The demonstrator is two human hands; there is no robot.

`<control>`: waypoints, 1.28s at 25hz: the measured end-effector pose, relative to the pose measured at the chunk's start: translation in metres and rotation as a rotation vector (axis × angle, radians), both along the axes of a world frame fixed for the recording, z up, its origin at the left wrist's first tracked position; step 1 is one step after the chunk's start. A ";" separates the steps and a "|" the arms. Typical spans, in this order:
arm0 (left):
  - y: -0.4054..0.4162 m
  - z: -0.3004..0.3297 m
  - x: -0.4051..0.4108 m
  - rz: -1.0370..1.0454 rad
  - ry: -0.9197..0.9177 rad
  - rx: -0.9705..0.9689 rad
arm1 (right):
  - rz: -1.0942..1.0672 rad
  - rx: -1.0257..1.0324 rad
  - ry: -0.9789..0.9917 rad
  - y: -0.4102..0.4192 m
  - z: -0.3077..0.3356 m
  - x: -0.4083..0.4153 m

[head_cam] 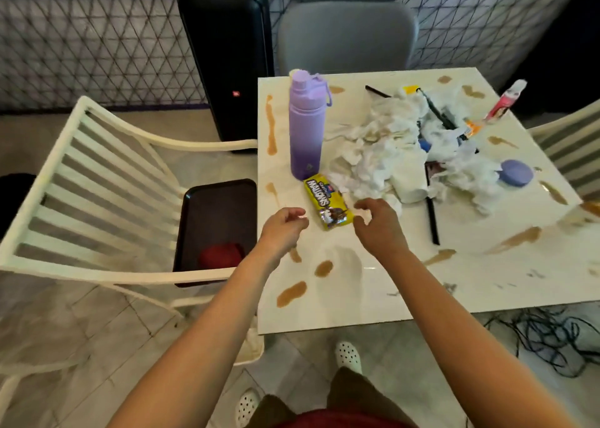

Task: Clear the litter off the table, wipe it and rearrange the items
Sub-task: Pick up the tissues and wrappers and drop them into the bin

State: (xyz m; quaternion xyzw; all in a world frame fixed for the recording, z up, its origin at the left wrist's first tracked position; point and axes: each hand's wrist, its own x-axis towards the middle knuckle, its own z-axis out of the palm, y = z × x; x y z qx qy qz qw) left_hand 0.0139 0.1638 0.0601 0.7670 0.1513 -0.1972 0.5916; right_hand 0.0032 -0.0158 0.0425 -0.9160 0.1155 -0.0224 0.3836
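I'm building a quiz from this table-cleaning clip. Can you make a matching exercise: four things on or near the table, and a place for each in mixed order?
Things:
1. purple bottle
2. yellow snack packet
3. dark tray
4. crumpled tissues

Places:
A. on the white chair's seat
B. heaped mid-table
C. upright near the table's left edge
D. flat between the two hands

Pairs: 1-C, 2-D, 3-A, 4-B

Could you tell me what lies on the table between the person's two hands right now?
In the head view, the near end of a yellow snack packet lies between the left hand and the right hand, touching neither.
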 end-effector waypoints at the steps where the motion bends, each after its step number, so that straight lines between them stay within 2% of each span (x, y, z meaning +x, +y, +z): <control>1: -0.016 -0.007 0.009 -0.002 0.007 0.033 | -0.023 -0.053 0.037 -0.026 -0.009 0.001; 5: -0.070 -0.039 0.044 0.139 -0.026 0.116 | -0.132 -0.201 0.252 -0.117 -0.037 0.013; 7: -0.083 -0.053 0.054 0.220 -0.089 0.233 | -0.144 -0.212 0.369 -0.140 -0.047 0.019; 9: -0.095 -0.067 0.064 0.221 -0.080 0.356 | -0.140 -0.199 0.435 -0.156 -0.056 0.026; 11: -0.103 -0.077 0.069 0.181 0.007 0.443 | -0.138 -0.173 0.465 -0.164 -0.063 0.030; 14: -0.112 -0.086 0.070 0.110 0.020 0.478 | -0.136 -0.110 0.484 -0.169 -0.069 0.032; 19: -0.118 -0.089 0.072 0.167 -0.094 0.345 | -0.127 -0.014 0.432 -0.168 -0.066 0.032; 27: -0.122 -0.066 0.044 0.353 -0.196 0.182 | -0.130 0.142 0.192 -0.153 -0.056 0.003; 32: -0.116 -0.058 0.017 0.361 -0.273 0.061 | 0.047 0.054 -0.036 -0.116 -0.045 -0.025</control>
